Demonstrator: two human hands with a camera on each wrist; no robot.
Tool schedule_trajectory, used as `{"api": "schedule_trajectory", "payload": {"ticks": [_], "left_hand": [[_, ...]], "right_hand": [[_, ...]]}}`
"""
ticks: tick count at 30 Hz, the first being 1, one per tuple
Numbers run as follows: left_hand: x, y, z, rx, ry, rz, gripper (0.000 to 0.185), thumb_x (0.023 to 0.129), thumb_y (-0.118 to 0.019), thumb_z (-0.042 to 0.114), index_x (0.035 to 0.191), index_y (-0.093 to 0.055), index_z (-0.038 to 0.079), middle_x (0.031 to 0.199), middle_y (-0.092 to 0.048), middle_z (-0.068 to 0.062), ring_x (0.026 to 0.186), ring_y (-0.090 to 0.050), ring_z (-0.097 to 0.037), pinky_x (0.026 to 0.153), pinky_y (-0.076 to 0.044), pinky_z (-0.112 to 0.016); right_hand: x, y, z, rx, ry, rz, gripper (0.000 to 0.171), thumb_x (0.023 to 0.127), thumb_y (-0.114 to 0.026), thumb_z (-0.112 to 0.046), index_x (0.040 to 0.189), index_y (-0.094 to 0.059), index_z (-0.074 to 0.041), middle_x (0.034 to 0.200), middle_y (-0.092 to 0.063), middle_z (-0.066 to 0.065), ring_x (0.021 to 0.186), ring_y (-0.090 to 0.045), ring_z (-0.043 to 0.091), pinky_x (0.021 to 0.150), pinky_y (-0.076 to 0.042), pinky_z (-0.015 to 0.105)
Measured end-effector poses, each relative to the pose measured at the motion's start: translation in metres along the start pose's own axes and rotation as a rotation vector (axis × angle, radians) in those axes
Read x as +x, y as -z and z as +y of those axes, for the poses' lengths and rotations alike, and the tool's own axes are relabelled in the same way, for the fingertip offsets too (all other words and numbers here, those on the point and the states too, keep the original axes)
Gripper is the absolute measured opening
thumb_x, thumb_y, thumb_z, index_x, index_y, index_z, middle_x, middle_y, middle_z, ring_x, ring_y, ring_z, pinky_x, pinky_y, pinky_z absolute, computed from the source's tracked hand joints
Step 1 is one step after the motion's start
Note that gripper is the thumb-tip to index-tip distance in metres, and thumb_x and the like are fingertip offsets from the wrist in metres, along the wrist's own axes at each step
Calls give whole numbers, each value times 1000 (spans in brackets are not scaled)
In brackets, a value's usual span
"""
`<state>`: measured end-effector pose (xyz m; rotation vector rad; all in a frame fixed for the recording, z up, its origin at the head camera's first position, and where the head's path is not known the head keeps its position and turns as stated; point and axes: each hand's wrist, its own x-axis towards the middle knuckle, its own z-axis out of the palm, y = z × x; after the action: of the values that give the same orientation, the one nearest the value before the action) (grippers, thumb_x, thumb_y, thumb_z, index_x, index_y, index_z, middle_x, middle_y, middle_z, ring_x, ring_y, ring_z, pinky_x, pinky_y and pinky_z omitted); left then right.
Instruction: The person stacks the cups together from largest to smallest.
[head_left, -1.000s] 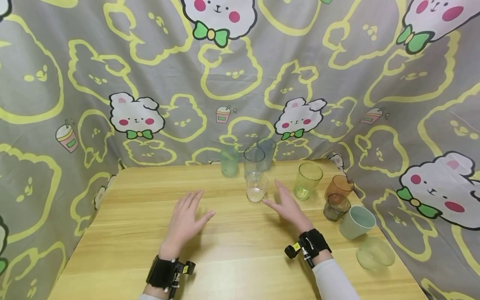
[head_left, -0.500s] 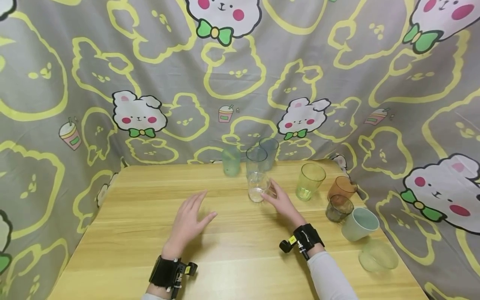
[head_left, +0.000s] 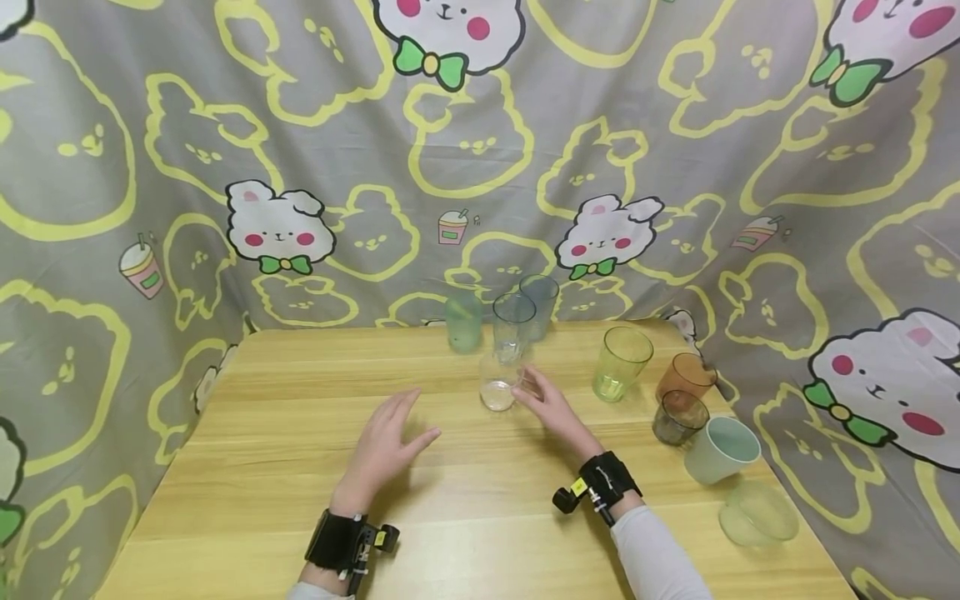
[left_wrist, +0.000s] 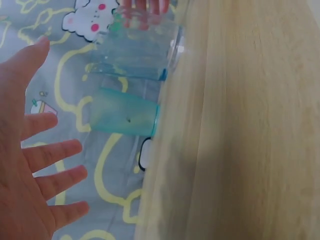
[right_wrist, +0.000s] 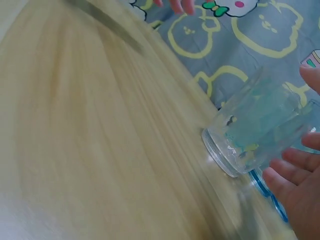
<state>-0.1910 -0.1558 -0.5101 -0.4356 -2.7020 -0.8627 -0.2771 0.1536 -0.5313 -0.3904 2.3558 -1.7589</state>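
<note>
A clear drinking glass stands upright on the wooden table, left of my right hand. In the right wrist view, the fingers of that hand are fairly straight beside the glass, with the thumb apart. They overlap its edge there; whether they touch it I cannot tell. My left hand hovers over the table with fingers spread and nothing in them, also plain in the left wrist view. Behind the clear glass are a tall bluish glass, another blue glass and a frosted green-blue cup.
Along the right side stand a yellow-green glass, an orange glass, a dark grey glass, a pale green cup and a light green bowl-like glass. A patterned curtain surrounds the wooden table.
My right hand reached the clear glass, and the glass shifted a little left and nearer to me. The fingers now look looser beside it. My left hand has barely moved.
</note>
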Motion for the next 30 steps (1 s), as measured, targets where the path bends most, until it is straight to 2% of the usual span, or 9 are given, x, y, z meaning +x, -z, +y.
{"api": "schedule_trajectory", "payload": {"ticks": [11, 15, 21, 25, 30], "left_hand": [[29, -18, 8, -78, 56, -73, 86, 85, -67, 56, 153, -31, 18, 153, -41, -12, 140, -40, -35, 115, -34, -57], [39, -22, 11, -109, 73, -91, 89, 84, -68, 56, 154, -27, 21, 155, -39, -11, 140, -39, -36, 115, -34, -57], [52, -28, 13, -165, 91, -111, 92, 82, -72, 53, 155, -26, 22, 156, -37, -9, 142, -37, -35, 116, -32, -58], [61, -35, 14, -239, 113, -125, 97, 79, -76, 51, 155, -25, 20, 154, -39, -11, 142, -37, -34, 117, -31, -58], [74, -45, 15, -317, 122, -146, 105, 75, -78, 53, 156, -22, 17, 154, -39, -13, 140, -40, -33, 115, -35, -54]], "right_hand": [[-7, -16, -5, 10, 15, -75, 74, 96, -60, -34, 154, -23, -8, 158, -29, 16, 143, -35, 35, 117, -35, 50], [-10, -16, -6, -17, 24, -61, 73, 96, -61, -33, 154, -24, -9, 158, -31, 16, 142, -36, 36, 116, -36, 49], [-19, -8, -4, -51, 47, -50, 72, 96, -61, -31, 154, -24, -8, 155, -33, 21, 141, -36, 41, 116, -35, 52], [-28, 1, 0, -85, 46, -41, 72, 96, -62, -31, 154, -25, -10, 156, -33, 20, 141, -37, 40, 115, -37, 51], [-39, 12, 1, -116, 67, -29, 74, 95, -62, -30, 154, -24, -6, 156, -32, 21, 141, -36, 41, 114, -37, 52]]}}
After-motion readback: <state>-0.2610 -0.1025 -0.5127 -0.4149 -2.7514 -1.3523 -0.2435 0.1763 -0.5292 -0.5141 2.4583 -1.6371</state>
